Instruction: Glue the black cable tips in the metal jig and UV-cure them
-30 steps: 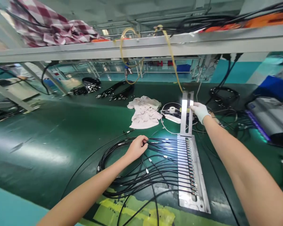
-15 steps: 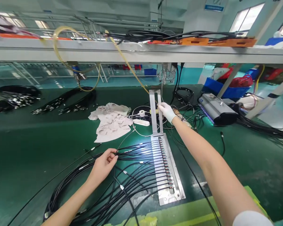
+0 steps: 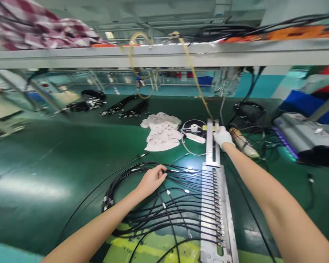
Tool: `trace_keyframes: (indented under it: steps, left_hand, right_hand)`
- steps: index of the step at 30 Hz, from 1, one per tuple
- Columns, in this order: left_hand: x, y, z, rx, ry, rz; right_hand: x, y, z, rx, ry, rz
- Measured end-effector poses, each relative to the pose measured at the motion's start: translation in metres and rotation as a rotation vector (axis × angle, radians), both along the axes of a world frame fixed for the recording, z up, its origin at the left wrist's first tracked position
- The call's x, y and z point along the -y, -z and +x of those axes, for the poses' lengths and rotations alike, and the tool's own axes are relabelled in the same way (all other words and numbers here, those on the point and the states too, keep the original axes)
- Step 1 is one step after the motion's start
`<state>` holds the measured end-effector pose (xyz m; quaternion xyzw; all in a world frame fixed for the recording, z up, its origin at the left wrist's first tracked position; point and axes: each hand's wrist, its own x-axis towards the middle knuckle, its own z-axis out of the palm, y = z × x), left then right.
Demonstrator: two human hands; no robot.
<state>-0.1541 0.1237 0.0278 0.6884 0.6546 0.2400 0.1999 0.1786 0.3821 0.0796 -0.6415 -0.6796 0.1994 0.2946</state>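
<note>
A long metal fixture plate lies on the green bench, a row of black cables fixed along it by their connector ends. Its far end carries a slotted metal bar. My right hand, in a white glove, is closed on the right side of this bar. Bare and pinched, my left hand grips some of the black cables left of the plate; its fingertips hide exactly how many. The cables curve back in a loop beneath my left forearm and bear small white tags.
A crumpled white cloth lies beyond my left hand. Behind the plate are a white power strip and a wrapped roll. A grey lit device stands at right. Cable bundles lie at the back, below a shelf beam.
The view has turned left, shifting everything right in the picture. The plate with its slotted bar has slid towards me, my right hand on it. My left hand keeps its pinch on the cables.
</note>
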Motion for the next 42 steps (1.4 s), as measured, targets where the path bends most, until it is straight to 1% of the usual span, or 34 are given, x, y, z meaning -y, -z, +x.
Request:
trace_keyframes:
  steps: [1,3,6,8,10,11,13,14,16,19,20,21,23,25,27,28,29,30,33,34,35,36,37,40,42]
  left_hand:
    - [0.002,-0.004,-0.006,-0.037,-0.014,0.005]
    - [0.004,-0.012,-0.028,-0.122,-0.080,0.031]
    - [0.011,-0.022,-0.079,-0.256,-0.256,0.057]
    - [0.016,-0.024,-0.112,-0.318,-0.353,0.025]
    - [0.019,-0.021,-0.134,-0.344,-0.374,-0.032]
    - [0.020,-0.020,-0.140,-0.351,-0.364,-0.054]
    - [0.018,-0.021,-0.143,-0.364,-0.336,-0.064]
    - [0.016,-0.025,-0.141,-0.374,-0.331,-0.048]
    - [0.011,-0.037,-0.132,-0.398,-0.342,0.013]
    - [0.007,-0.056,-0.112,-0.407,-0.356,0.093]
    - [0.006,-0.059,-0.105,-0.398,-0.347,0.093]
    - [0.007,-0.058,-0.097,-0.385,-0.332,0.076]
    - [0.008,-0.049,-0.081,-0.356,-0.300,0.002]
    - [0.008,-0.033,-0.067,-0.327,-0.276,-0.085]
    - [0.006,-0.021,-0.056,-0.295,-0.255,-0.137]
    - [0.005,-0.019,-0.052,-0.278,-0.243,-0.142]
    - [0.003,-0.020,-0.049,-0.262,-0.230,-0.132]
    - [0.001,-0.025,-0.046,-0.246,-0.218,-0.110]
    - [-0.006,-0.045,-0.036,-0.209,-0.167,-0.015]
    - [-0.008,-0.050,-0.029,-0.202,-0.140,0.010]
    - [-0.011,-0.052,-0.020,-0.201,-0.109,0.022]
    - [-0.014,-0.050,-0.009,-0.205,-0.080,0.022]
    - [-0.017,-0.045,0.004,-0.215,-0.054,0.012]
    - [-0.026,-0.021,0.037,-0.252,-0.009,-0.043]
    - [-0.030,-0.010,0.046,-0.257,0.021,-0.057]
  right_hand:
    - [-0.003,0.005,-0.001,0.047,0.029,-0.037]
    - [-0.007,0.013,-0.002,0.121,0.046,-0.092]
    - [-0.003,0.025,0.003,0.203,0.003,-0.131]
    - [0.006,0.034,0.009,0.241,-0.035,-0.145]
    - [0.016,0.044,0.013,0.267,-0.059,-0.151]
    - [0.020,0.048,0.014,0.273,-0.063,-0.150]
    - [0.025,0.055,0.013,0.273,-0.055,-0.140]
    - [0.025,0.056,0.012,0.268,-0.049,-0.131]
    - [0.023,0.055,0.007,0.253,-0.047,-0.110]
    - [0.024,0.046,-0.001,0.228,-0.063,-0.067]
    - [0.028,0.042,-0.003,0.220,-0.073,-0.049]
    - [0.035,0.038,-0.004,0.212,-0.086,-0.028]
    - [0.055,0.030,-0.003,0.189,-0.125,0.033]
    - [0.084,0.026,0.004,0.158,-0.169,0.102]
    - [0.119,0.030,0.017,0.132,-0.201,0.139]
    - [0.136,0.034,0.026,0.113,-0.211,0.139]
    - [0.154,0.040,0.035,0.078,-0.221,0.127]
    - [0.170,0.048,0.044,0.019,-0.230,0.107]
    - [0.210,0.072,0.068,-0.235,-0.216,0.042]
    - [0.219,0.078,0.073,-0.285,-0.195,0.031]
    - [0.225,0.083,0.077,-0.301,-0.171,0.026]
    - [0.230,0.086,0.080,-0.303,-0.153,0.026]
    - [0.232,0.089,0.081,-0.300,-0.145,0.026]
    - [0.232,0.090,0.081,-0.297,-0.169,0.029]
    - [0.230,0.090,0.082,-0.297,-0.187,0.037]
